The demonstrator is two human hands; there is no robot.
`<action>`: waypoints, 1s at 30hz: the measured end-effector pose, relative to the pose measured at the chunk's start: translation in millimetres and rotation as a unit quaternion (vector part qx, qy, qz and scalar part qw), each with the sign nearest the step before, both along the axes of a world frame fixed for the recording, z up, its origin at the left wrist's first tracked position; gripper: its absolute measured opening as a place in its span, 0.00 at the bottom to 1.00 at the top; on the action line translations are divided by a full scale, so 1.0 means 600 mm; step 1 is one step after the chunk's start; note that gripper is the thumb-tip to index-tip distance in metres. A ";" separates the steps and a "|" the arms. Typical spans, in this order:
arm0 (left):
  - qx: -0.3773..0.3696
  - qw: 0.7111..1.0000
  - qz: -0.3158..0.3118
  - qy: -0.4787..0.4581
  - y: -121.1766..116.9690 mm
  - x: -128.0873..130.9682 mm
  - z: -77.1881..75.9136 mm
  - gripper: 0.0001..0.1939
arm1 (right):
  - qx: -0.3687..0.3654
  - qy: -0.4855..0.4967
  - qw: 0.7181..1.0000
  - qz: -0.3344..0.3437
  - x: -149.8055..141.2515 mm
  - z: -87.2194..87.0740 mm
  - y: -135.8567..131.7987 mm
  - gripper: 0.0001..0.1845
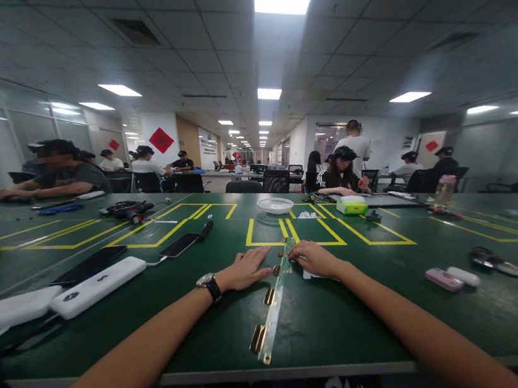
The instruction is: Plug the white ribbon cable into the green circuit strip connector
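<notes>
A long, narrow, translucent green strip (272,319) with several gold-coloured tabs along its left edge lies on the green table, running away from me. My left hand (247,269), with a watch on the wrist, rests flat to the left of the strip, fingers stretched out and holding nothing. To the right, my right hand (318,258) has its fingers bent and closed at the strip's far part. Whether anything small is between those fingertips is hidden. A piece of white paper (312,274) shows partly under my right hand.
Beyond my hands stands a white basket (275,205), with a green-and-yellow pack (351,205) to its right. Power banks (99,287) and a phone (180,246) lie left. A pink case (444,280) lies right. Yellow tape marks the table (201,335); people sit around.
</notes>
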State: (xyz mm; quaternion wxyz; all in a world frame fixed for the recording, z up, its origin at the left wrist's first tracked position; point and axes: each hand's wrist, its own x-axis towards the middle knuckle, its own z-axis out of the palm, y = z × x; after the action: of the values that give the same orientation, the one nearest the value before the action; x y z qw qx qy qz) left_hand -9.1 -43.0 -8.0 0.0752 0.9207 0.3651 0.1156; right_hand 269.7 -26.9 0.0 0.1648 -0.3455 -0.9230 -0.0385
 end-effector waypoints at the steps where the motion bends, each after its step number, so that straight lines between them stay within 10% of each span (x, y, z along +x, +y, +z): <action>1: 0.001 1.000 0.003 0.004 0.000 0.000 0.001 0.33 | -0.002 -0.013 0.998 -0.066 0.026 -0.001 0.012 0.13; 6: 0.010 1.000 0.001 0.016 0.000 -0.002 0.002 0.33 | -0.001 -0.045 0.953 -0.300 0.156 -0.002 0.040 0.15; 10: 0.031 0.999 -0.001 0.015 -0.001 -0.002 -0.001 0.32 | 0.002 -0.050 0.936 -0.347 0.212 -0.018 0.061 0.17; 30: 0.013 1.000 -0.006 0.028 -0.006 -0.002 0.011 0.32 | -0.031 -0.013 0.956 -0.290 0.267 -0.076 0.136 0.23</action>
State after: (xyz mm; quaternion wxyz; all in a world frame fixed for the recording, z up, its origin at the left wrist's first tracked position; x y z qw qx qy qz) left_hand -10.6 -46.7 -1.3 0.0533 0.9265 0.3603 0.0947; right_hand 430.1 54.9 -45.4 0.1237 -0.6027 -0.7860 -0.0603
